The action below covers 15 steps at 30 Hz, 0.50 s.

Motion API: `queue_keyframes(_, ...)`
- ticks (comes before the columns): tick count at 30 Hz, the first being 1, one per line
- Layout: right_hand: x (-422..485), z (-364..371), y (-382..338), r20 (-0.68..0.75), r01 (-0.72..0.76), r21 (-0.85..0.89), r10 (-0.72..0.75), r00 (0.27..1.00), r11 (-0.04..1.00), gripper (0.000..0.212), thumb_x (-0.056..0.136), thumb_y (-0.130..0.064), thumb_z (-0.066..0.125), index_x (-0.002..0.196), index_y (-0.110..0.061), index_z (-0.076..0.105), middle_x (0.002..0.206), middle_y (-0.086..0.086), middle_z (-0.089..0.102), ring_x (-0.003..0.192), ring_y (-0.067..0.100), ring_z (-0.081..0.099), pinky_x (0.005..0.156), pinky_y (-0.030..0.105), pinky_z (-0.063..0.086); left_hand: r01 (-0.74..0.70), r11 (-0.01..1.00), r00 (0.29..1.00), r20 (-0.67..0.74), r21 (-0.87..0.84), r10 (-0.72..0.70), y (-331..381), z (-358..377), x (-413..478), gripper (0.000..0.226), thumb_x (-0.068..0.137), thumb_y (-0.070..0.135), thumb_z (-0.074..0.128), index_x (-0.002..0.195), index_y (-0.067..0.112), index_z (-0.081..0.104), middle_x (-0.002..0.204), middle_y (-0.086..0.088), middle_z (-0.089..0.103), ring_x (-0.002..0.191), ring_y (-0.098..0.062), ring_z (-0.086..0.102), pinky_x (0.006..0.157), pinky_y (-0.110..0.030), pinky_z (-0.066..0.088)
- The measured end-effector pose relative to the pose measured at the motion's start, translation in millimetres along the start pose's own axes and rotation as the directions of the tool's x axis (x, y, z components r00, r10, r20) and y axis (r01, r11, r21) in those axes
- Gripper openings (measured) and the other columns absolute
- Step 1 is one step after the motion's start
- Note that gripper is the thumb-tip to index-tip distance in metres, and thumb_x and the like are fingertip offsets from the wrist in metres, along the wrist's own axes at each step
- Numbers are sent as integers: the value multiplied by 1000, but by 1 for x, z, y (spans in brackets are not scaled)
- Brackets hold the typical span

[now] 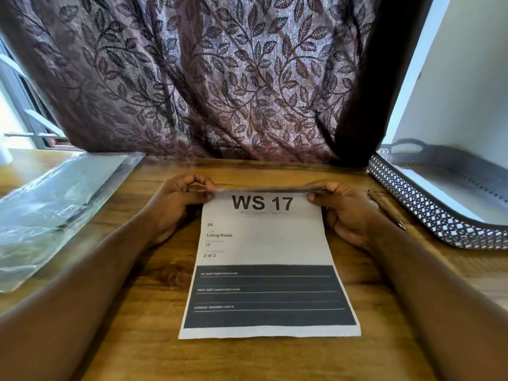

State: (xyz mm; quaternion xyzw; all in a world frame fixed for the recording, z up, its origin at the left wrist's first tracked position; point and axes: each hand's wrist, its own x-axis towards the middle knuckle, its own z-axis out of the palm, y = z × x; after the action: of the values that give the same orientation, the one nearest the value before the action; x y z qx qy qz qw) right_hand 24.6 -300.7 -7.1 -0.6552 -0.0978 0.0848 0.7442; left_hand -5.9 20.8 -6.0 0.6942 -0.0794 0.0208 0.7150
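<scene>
Bare table (159, 279) lies open either side of the sheet (264, 243); at the left a plastic sleeve (60, 199) covers the wood; at the right a pen (387, 209) and a latticed tray (428, 213) crowd in; the curtain (206, 92) closes the far edge.

Daylight pours in from the window (16, 105) at the left and glows through the leaf-patterned curtain (198, 78), glaring off the plastic sleeve (60, 193) and the white wall (461, 78), while the wide lens bows the edges and the fine print on the printed sheet (264, 237) smears soft.
</scene>
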Motion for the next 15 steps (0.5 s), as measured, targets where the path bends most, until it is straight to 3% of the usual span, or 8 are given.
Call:
queue_keyframes(4, -1, 1, -5, -15, -7, -95, 5, 1000, 995, 33, 98, 0, 49, 89, -11, 78, 98, 5, 77, 90, 23, 67, 82, 40, 56, -10, 999, 997, -75, 47, 13, 1, 1, 1, 19, 91, -8, 51, 89, -3, 70, 88, -13, 74, 79, -22, 71, 65, -26, 58)
queue_keyframes(7, -3, 0, -7, 20, -55, -46, 56, 998, 997, 39, 98, -5, 37, 96, -2, 76, 100, 11, 76, 86, 22, 66, 78, 35, 54, -5, 998, 993, -118, 68, 13, 2, 5, 0, 26, 94, -7, 45, 87, -8, 70, 83, -12, 76, 74, -19, 72, 61, -23, 57)
queue_keyframes(10, -3, 3, -5, -29, -31, -110, 28, 999, 993, 22, 98, -9, 55, 101, -4, 76, 99, 12, 76, 92, 26, 68, 84, 41, 57, -3, 991, 997, -78, 132, 13, 0, 7, 1, 8, 88, 3, 66, 93, -1, 71, 85, -10, 75, 75, -16, 70, 67, -23, 55)
queue_keyframes(11, -3, 6, -4, -53, 8, -164, -17, 998, 986, 15, 94, -6, 62, 102, -8, 76, 99, 11, 77, 95, 26, 70, 86, 40, 59, -2, 978, 998, -55, 211, 14, -1, 7, 2, 12, 86, 6, 71, 98, 4, 72, 89, -9, 75, 78, -15, 70, 69, -23, 56)
queue_keyframes(15, 0, 17, 4, -121, 111, -329, -158, 980, 938, 21, 89, -3, 71, 105, -17, 74, 93, 7, 78, 96, 27, 74, 83, 38, 63, -44, 869, 999, -2, 492, 51, -4, 13, 4, 16, 88, 17, 74, 103, 22, 76, 94, 8, 78, 81, -5, 73, 69, -21, 57)
